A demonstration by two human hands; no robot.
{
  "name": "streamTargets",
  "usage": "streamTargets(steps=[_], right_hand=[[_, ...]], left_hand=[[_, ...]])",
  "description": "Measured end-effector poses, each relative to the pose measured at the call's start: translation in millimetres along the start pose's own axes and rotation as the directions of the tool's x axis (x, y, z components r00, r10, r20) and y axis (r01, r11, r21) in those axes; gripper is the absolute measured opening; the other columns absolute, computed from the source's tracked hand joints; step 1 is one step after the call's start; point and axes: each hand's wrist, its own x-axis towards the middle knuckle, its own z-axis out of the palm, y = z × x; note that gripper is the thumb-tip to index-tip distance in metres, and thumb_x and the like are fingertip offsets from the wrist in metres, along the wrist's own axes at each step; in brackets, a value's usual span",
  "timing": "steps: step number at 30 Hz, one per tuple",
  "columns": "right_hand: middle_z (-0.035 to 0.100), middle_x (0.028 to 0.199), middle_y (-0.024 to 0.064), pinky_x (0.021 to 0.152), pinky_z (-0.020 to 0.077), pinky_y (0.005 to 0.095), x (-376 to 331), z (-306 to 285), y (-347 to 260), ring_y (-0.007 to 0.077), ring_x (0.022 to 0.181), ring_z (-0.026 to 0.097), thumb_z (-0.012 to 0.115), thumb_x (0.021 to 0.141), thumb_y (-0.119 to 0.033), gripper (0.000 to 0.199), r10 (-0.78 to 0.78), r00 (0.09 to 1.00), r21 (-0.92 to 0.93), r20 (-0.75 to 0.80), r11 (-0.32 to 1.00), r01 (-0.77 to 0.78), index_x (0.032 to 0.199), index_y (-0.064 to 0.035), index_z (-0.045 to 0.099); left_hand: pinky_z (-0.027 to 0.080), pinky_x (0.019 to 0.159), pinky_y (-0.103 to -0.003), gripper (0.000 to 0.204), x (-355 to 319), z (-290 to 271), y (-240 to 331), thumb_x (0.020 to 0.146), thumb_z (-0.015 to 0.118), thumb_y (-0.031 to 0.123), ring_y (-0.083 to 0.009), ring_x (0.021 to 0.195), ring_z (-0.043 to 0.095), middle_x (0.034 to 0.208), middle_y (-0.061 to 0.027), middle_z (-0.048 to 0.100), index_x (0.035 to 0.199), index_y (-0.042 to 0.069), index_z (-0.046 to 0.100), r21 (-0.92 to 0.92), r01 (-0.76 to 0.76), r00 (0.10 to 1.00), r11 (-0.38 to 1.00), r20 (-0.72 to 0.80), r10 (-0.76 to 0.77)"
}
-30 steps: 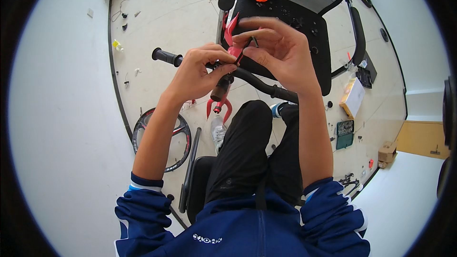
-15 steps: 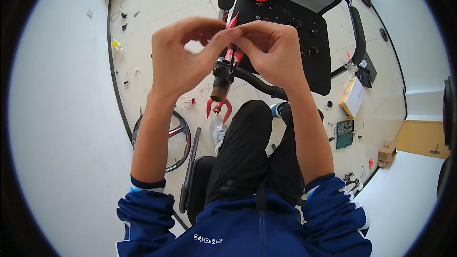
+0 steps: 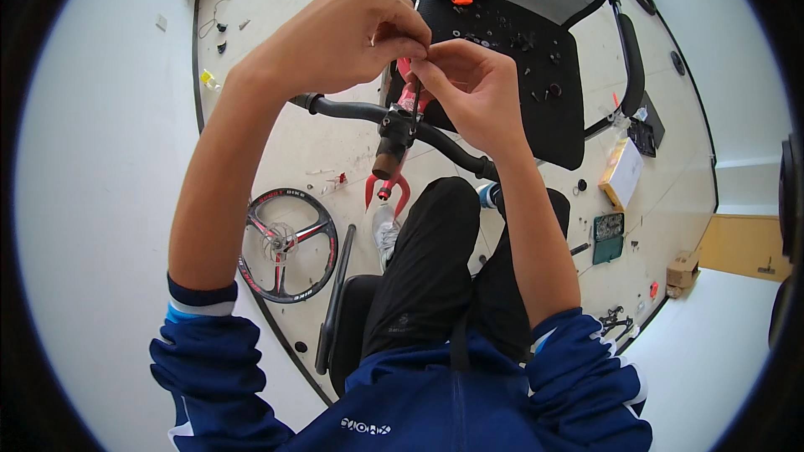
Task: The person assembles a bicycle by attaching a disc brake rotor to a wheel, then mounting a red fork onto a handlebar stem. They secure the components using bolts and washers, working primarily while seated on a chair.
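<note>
A thin dark rod, by its look a hex key (image 3: 416, 99), stands upright over the black stem clamp (image 3: 397, 124) of a red bicycle frame (image 3: 410, 100). My left hand (image 3: 352, 38) reaches in from the left with its thumb and fingers pinched at the rod's top. Just to the right, my right hand (image 3: 477, 88) has thumb and forefinger closed around the rod's upper part. Both sets of fingertips meet, and they hide the upper end of the rod. The black handlebar (image 3: 452, 146) runs out on both sides beneath my hands.
Beyond my hands stands a black office chair (image 3: 511, 75) with small loose parts and an orange-black tool on its seat. A spoked wheel (image 3: 289, 244) lies at left. A white box (image 3: 621, 172) and an open green case (image 3: 608, 238) lie on the floor at right.
My left hand has turned and swung up and to the left, its forearm now slanting outward and uncovering the left handlebar and wheel. My right hand stays nearly in place.
</note>
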Motion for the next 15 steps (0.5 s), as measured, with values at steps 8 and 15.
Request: streamTargets(steps=[8, 15], right_hand=[[0.073, 0.085, 0.0115, 0.074, 0.0592, 0.0277, -11, -15, 3, 0.0168, 0.077, 0.073, 0.067, 0.091, -0.005, 0.013, 0.077, 0.996, 0.110, 0.037, 0.991, -0.080, 0.101, 0.0039, 0.070], [0.074, 0.080, 0.0101, 0.068, 0.0573, 0.0252, -31, -6, 4, 0.0135, 0.072, 0.071, 0.069, 0.088, -0.003, 0.010, 0.052, 0.978, 0.034, -0.204, 0.998, -0.046, 0.095, 0.0044, 0.072]], left_hand=[[0.053, 0.069, -0.027, 0.011, 22, 14, -19, 0.086, 0.068, 0.000, -0.0193, 0.070, 0.064, 0.077, -0.0100, 0.068, 0.093, 0.001, 0.076, -0.222, -0.223, 0.970, 0.949, 0.050, 0.240], [0.051, 0.061, -0.027, 0.012, 16, 22, 9, 0.083, 0.075, 0.012, -0.0144, 0.062, 0.061, 0.069, -0.0080, 0.067, 0.087, 0.000, 0.077, -0.018, 0.021, 0.995, 1.000, -0.096, -0.023]])
